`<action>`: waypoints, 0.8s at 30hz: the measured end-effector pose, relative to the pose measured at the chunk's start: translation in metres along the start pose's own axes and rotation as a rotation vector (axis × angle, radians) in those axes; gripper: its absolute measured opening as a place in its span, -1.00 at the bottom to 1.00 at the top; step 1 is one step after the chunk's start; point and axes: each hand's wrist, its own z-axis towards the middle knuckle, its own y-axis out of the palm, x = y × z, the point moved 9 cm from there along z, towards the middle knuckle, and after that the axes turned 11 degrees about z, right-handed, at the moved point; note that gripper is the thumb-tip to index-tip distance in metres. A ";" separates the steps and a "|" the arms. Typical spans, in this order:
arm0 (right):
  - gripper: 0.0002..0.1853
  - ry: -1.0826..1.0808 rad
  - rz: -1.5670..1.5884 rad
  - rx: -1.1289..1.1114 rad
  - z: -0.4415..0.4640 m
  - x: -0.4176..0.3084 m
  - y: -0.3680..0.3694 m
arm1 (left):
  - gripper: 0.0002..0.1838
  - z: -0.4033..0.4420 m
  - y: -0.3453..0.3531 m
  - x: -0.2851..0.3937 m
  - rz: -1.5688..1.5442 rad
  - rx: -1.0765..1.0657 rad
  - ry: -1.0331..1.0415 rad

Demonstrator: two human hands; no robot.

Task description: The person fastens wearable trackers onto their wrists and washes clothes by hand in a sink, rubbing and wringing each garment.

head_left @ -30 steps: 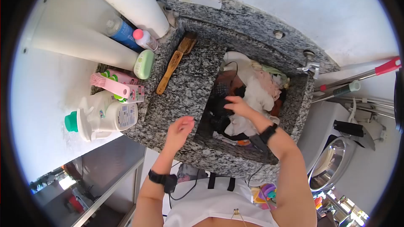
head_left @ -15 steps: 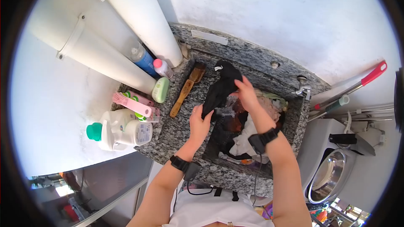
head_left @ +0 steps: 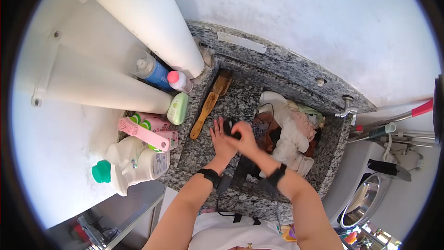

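Note:
A wet-looking black cloth point(head_left: 229, 126) is bunched on the granite slab of the sink, mostly hidden by my hands. My left hand point(head_left: 222, 142) lies flat beside it, fingers stretched out and spread. Curled over the cloth, my right hand point(head_left: 245, 139) is closed on it, its wrist bent and slightly blurred. To the left rests a wooden-handled scrub brush point(head_left: 206, 111), bristle end toward the wall. Right of my hands, the basin holds a heap of wet clothes point(head_left: 291, 132) in white, pink, brown and black.
On the left ledge stand a green soap bar point(head_left: 177, 109), a pink-capped bottle point(head_left: 179, 81), a blue spray can point(head_left: 155, 71), a pink brush point(head_left: 144, 134) and a green-capped jug point(head_left: 122, 164). A tap point(head_left: 347, 106) is at right, near a washing machine point(head_left: 356, 190).
The black cloth, held stretched up between both hands before, is now down on the slab. My left hand has flattened out, and my right hand has moved down and left.

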 end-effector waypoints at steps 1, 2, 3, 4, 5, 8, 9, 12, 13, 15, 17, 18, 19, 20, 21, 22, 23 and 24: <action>-0.65 -0.041 -0.134 -0.041 -0.009 -0.018 0.008 | -0.10 0.000 -0.003 0.002 0.049 0.006 0.019; -0.65 -0.036 -0.135 -0.042 -0.002 -0.014 0.013 | -0.12 0.000 -0.007 0.005 0.099 0.013 0.037; -0.66 0.057 -0.137 -0.062 0.009 0.003 0.020 | -0.14 0.000 -0.011 0.007 0.148 0.020 0.056; -0.68 0.144 -0.139 -0.086 0.022 0.022 0.026 | -0.14 0.005 -0.032 0.010 0.063 -0.138 0.049; -0.72 0.103 -0.256 0.061 0.051 0.052 0.019 | -0.14 0.007 -0.036 0.011 -0.020 -0.293 0.042; -0.71 -0.014 -0.460 0.124 0.104 0.059 0.011 | -0.16 0.015 -0.033 0.006 -0.107 -0.030 0.044; -0.68 -0.042 -0.536 0.150 0.095 0.053 0.009 | -0.15 0.006 -0.030 0.008 -0.096 -0.038 0.051; -0.72 0.222 -0.300 0.010 0.033 0.069 0.007 | -0.14 0.012 -0.036 0.011 -0.097 -0.196 0.055; -0.76 0.081 -0.283 0.038 0.010 0.020 0.004 | -0.14 0.009 -0.031 0.011 -0.108 -0.325 0.046; -0.76 0.106 -0.245 -0.138 -0.019 -0.016 0.016 | -0.14 0.004 -0.018 0.006 -0.079 -0.140 0.054; -0.78 -0.073 -0.233 -0.171 0.008 0.020 0.029 | -0.14 0.005 -0.022 0.006 -0.133 -0.065 0.077; -0.79 -0.019 -0.340 -0.158 0.044 0.049 0.026 | -0.13 0.011 -0.031 0.012 -0.035 -0.223 0.081; -0.80 0.033 -0.448 -0.141 0.080 0.068 0.023 | -0.13 0.010 -0.025 0.015 -0.030 -0.219 0.079; -0.80 0.006 -0.442 -0.135 0.106 0.069 0.027 | -0.14 0.017 -0.027 0.013 -0.114 -0.098 0.064; -0.81 -0.110 -0.478 0.078 0.113 0.054 0.020 | -0.16 0.013 -0.035 0.009 -0.197 -0.007 0.062; -0.81 -0.197 -0.526 0.281 0.092 0.037 0.006 | -0.18 0.010 -0.031 0.010 -0.132 -0.006 0.073; -0.81 -0.194 -0.540 0.287 0.077 0.030 0.000 | -0.18 0.006 -0.032 0.012 -0.143 -0.005 0.085; -0.82 -0.116 -0.428 0.229 0.059 0.028 -0.003 | -0.17 0.011 -0.031 0.012 -0.115 -0.061 0.093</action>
